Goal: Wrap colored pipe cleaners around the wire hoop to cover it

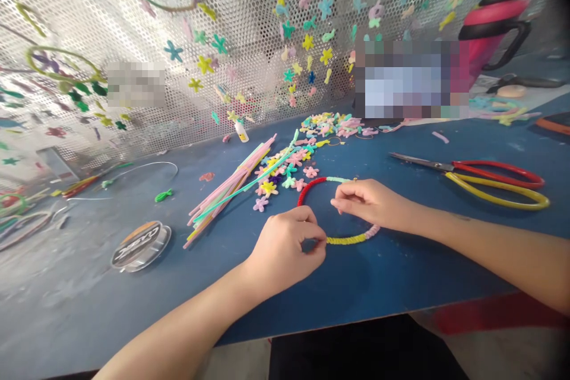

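A ring point(350, 240) wrapped in fuzzy red, pale green, yellow and pink sections is just above the blue table. My left hand point(285, 244) pinches its lower left side, thumb and forefinger together at the end of the yellow part. Over the ring's right side is my right hand point(371, 205), its fingers curled and pressed together toward the middle; what they hold, if anything, is too small to make out. Parts of the ring are hidden behind both hands. Fuzzy flowers point(268, 187) lie in a loose heap just beyond it.
Pipe cleaners point(240, 184) lie bundled left of the flowers. A spool of clear line point(141, 246) is farther left. Scissors point(449, 167) with red and yellow handles lie at right. A pink tumbler point(490, 29) stands behind, beside a perforated metal panel point(249, 29) hung with fuzzy shapes.
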The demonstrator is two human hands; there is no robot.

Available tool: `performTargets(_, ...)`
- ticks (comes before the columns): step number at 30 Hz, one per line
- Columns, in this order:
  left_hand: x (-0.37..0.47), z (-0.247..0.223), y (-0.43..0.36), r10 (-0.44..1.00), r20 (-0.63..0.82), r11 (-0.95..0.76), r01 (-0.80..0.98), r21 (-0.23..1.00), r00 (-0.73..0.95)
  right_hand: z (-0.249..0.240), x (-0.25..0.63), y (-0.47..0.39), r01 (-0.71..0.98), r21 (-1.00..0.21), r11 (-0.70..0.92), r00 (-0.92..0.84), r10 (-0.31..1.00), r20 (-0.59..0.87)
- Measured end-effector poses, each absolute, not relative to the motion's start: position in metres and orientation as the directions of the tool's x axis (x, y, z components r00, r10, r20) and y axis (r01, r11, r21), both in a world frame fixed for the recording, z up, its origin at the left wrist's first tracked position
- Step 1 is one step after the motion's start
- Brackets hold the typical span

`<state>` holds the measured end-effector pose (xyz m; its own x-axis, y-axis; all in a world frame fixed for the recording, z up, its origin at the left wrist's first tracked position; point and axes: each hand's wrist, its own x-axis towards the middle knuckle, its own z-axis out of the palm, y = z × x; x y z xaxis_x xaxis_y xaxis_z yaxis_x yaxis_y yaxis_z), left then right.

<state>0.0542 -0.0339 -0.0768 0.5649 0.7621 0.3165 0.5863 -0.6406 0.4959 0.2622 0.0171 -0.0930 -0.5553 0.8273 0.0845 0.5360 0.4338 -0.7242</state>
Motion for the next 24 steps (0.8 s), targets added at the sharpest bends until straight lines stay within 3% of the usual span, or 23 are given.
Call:
performTargets(3,0.05,-0.067,-0.031,0.784,0.212,-0.557,0.51,0.655,0.584,-0.094,0.266,0.022,0.57,-0.64,0.516,-0.553,0.817,0.166)
performTargets(9,0.038,-0.057,-0.016,0.675,0.069,-0.455,0.342,0.822,0.734,-0.096,0.268,0.023,0.606,-0.519,0.603,-0.608,0.772,0.186)
performTargets(13,0.032,-0.06,-0.01,0.581,-0.079,-0.205,0.239,0.949,0.81,-0.098,0.267,0.022,0.631,-0.456,0.628,-0.615,0.763,0.2)
performTargets(17,0.03,-0.063,-0.008,0.553,-0.225,-0.011,0.277,0.961,0.803,-0.101,0.267,0.022,0.637,-0.422,0.645,-0.626,0.753,0.205)
performTargets(24,0.031,-0.066,-0.007,0.498,-0.33,0.095,0.328,0.94,0.802,-0.103,0.268,0.02,0.617,-0.418,0.667,-0.652,0.731,0.203)
